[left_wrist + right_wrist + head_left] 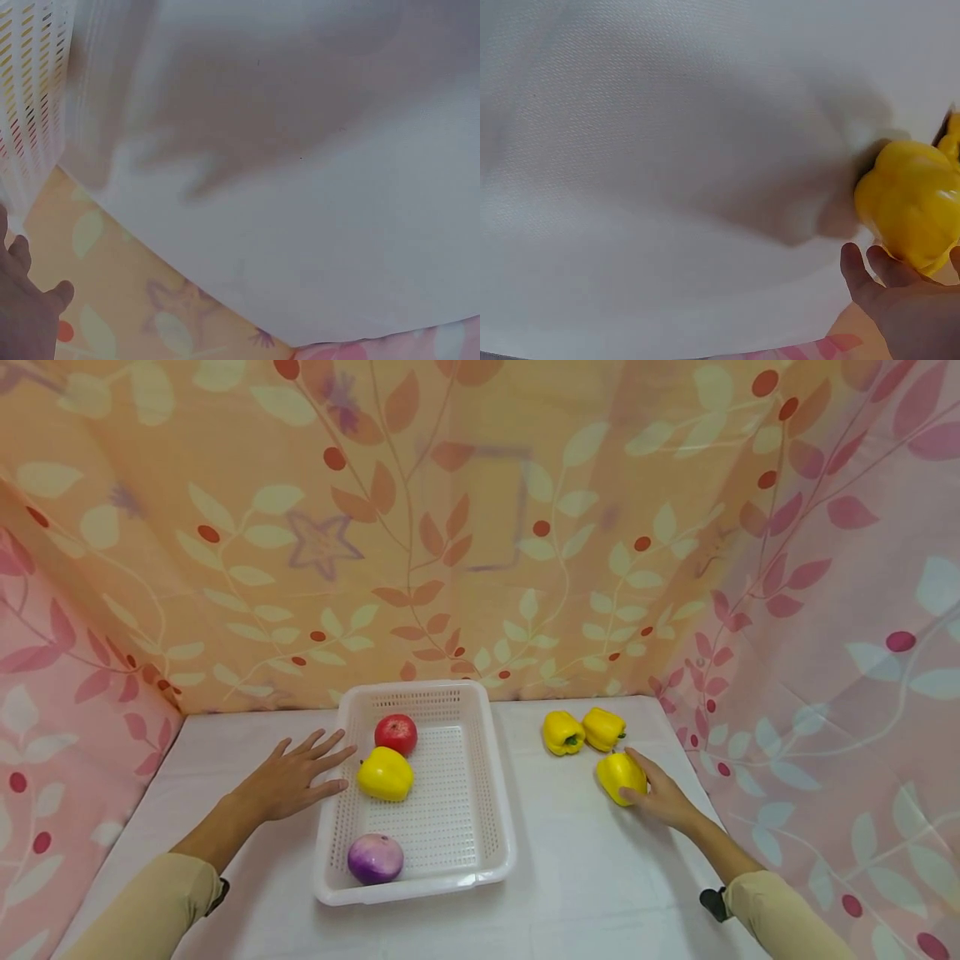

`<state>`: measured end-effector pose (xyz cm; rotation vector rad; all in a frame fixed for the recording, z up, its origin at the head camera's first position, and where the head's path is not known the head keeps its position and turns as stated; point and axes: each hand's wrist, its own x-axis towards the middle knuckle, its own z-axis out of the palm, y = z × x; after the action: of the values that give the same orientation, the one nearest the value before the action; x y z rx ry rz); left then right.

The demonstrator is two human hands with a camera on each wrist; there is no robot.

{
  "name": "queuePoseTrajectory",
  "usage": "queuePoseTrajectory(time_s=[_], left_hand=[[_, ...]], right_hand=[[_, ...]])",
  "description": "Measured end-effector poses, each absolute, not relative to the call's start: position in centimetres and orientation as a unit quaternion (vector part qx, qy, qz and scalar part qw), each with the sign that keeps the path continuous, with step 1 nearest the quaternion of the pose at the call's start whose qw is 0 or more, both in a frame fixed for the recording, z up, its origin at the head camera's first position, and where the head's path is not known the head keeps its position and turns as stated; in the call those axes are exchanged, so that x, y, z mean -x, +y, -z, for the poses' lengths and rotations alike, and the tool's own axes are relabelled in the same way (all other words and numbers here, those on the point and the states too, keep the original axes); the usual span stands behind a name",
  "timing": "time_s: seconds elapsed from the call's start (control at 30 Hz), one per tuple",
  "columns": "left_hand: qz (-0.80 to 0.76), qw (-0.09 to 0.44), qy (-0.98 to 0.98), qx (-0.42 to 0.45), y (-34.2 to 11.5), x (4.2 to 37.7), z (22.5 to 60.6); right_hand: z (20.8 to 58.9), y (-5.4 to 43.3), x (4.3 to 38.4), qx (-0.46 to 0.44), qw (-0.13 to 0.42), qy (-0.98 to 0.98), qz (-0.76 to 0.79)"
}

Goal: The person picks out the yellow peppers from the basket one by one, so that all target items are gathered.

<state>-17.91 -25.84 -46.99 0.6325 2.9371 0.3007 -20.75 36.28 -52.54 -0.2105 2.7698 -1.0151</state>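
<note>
In the head view, the left hand is spread wide, its fingers straight, at the left rim of the white basket. Inside the basket, a red fruit lies just behind a yellow pepper, and a purple vegetable sits in the near left corner. To the right, on the white cloth, the right hand has thumb and fingers about the near pepper; two more peppers lie side by side behind it.

The left wrist view shows the basket's slotted wall, part of the left hand and its shadow on the cloth.

In the right wrist view, fingertips stand close beside the near pepper; I cannot tell whether they grip it.
</note>
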Motion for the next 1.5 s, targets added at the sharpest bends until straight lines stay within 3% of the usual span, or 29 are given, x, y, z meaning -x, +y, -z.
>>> queuePoseTrajectory(time_s=[0.3, 0.57, 0.77, 1.5], left_hand=[[-0.105, 0.062, 0.97, -0.208, -25.9, 18.1, 47.3], [-0.107, 0.047, 0.97, -0.214, -25.9, 17.9, 47.3], [-0.103, 0.054, 0.971, -0.211, -25.9, 17.8, 47.3], [-0.117, 0.059, 0.97, -0.207, -26.0, 18.1, 47.6]], right_hand=[[47.9, 35.2, 22.2, 0.095, 0.071, 0.934, 0.337], [42.0, 31.2, 24.7, 0.171, 0.024, 0.931, 0.321], [39.5, 27.4, 25.8, 0.189, 0.03, 0.932, 0.307], [40.9, 13.2, 26.0, 0.267, 0.155, 0.834, 0.457]])
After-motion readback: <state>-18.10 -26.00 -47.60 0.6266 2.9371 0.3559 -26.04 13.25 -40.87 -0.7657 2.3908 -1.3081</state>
